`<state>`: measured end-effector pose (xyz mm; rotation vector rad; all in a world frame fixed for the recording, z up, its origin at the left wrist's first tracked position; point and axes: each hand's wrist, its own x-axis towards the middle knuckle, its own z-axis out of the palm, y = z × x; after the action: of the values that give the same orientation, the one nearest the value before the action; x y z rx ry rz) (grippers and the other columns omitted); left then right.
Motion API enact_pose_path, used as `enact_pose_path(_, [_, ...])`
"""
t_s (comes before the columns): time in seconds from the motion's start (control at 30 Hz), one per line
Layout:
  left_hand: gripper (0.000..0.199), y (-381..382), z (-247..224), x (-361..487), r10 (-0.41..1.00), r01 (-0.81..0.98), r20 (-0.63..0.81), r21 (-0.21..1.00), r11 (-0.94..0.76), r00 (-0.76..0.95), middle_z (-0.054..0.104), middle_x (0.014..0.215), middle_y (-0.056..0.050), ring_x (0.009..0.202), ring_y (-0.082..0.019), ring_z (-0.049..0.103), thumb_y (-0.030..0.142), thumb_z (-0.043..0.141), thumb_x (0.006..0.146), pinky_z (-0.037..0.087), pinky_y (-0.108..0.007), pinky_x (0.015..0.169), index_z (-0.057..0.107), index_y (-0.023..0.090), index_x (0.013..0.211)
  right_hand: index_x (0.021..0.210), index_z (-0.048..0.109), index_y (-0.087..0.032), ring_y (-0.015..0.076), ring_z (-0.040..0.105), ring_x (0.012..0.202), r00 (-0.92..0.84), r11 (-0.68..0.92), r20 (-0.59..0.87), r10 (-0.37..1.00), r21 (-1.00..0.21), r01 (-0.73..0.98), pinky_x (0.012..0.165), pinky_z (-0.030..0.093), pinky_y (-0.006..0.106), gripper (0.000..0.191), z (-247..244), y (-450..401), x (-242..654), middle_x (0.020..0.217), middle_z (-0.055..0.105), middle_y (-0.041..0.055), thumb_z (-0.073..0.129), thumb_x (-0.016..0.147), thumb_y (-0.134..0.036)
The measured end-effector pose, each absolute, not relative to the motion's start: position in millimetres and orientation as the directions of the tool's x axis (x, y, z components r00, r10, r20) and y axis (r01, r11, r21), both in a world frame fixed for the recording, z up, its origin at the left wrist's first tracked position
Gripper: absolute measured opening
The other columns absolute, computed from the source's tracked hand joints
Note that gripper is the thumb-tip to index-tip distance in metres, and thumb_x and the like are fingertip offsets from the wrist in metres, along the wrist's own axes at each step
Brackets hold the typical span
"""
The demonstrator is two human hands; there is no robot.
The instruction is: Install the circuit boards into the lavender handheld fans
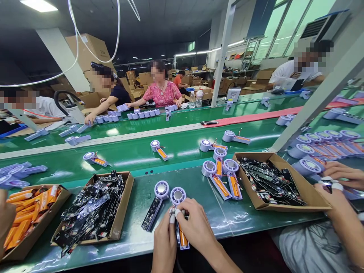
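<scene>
The left hand and right hand are closed around a handheld fan on the green bench, fingers pinching its body, with its round head up and its orange battery showing below them. Just left of the hands lies a second fan head wired to a black circuit board. 2 cardboard trays of circuit boards flank them, and a box of orange batteries sits farther left.
</scene>
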<state>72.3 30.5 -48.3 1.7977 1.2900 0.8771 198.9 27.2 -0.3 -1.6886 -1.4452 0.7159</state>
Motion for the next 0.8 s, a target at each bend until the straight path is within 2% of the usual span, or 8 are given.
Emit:
enact_pose_path(0.17, [0.038, 31.8, -55.6, 70.3, 0.947, 0.475, 0.191, 0.829, -0.296, 0.257, 0.069, 0.12, -0.015, 0.107, -0.027, 0.068, 0.026, 0.037, 0.096, 0.055, -0.039, 0.088, 0.061, 0.015, 0.123, 0.063, 0.06, -0.022, 0.0176, 0.054, 0.076, 0.186, -0.038, 0.08, 0.979, -0.833, 0.553, 0.07, 0.036, 0.026, 0.024, 0.0, 28.1, 199.3, 0.074, 0.063, -0.0014, 0.049, 0.079, -0.008])
enact_pose_path(0.4, [0.039, 35.8, -84.5, 62.1, 0.879, 0.545, 0.38, 0.689, -0.477, 0.289, 0.066, 0.126, -0.014, 0.114, -0.025, 0.064, 0.021, 0.039, 0.097, 0.055, -0.037, 0.092, 0.054, 0.016, 0.133, 0.06, 0.057, -0.022, 0.0173, 0.054, 0.072, 0.189, -0.032, 0.093, 0.977, -0.821, 0.571, 0.068, 0.035, 0.027, 0.026, -0.1, 28.4, 199.4, 0.07, 0.061, -0.0011, 0.047, 0.079, -0.008])
enact_pose_path(0.57, [0.039, 32.0, -93.7, 69.0, 0.853, 0.574, 0.487, 0.649, -0.498, 0.189, 0.067, 0.123, -0.012, 0.111, -0.023, 0.065, 0.026, 0.037, 0.1, 0.056, -0.035, 0.09, 0.05, 0.019, 0.136, 0.06, 0.055, -0.021, 0.016, 0.054, 0.071, 0.175, -0.014, 0.099, 0.98, -0.837, 0.547, 0.069, 0.035, 0.026, 0.025, -0.9, 27.6, 198.7, 0.07, 0.06, -0.0018, 0.046, 0.08, -0.008])
enact_pose_path(0.8, [0.04, 30.7, -99.3, 75.3, 0.817, 0.604, 0.548, 0.594, -0.531, 0.179, 0.067, 0.123, -0.014, 0.111, -0.022, 0.066, 0.019, 0.037, 0.099, 0.055, -0.034, 0.088, 0.049, 0.017, 0.137, 0.063, 0.054, -0.021, 0.0171, 0.052, 0.074, 0.169, 0.022, 0.132, 0.977, -0.845, 0.534, 0.07, 0.035, 0.027, 0.025, -1.3, 23.5, 197.6, 0.074, 0.06, -0.0012, 0.045, 0.08, -0.006])
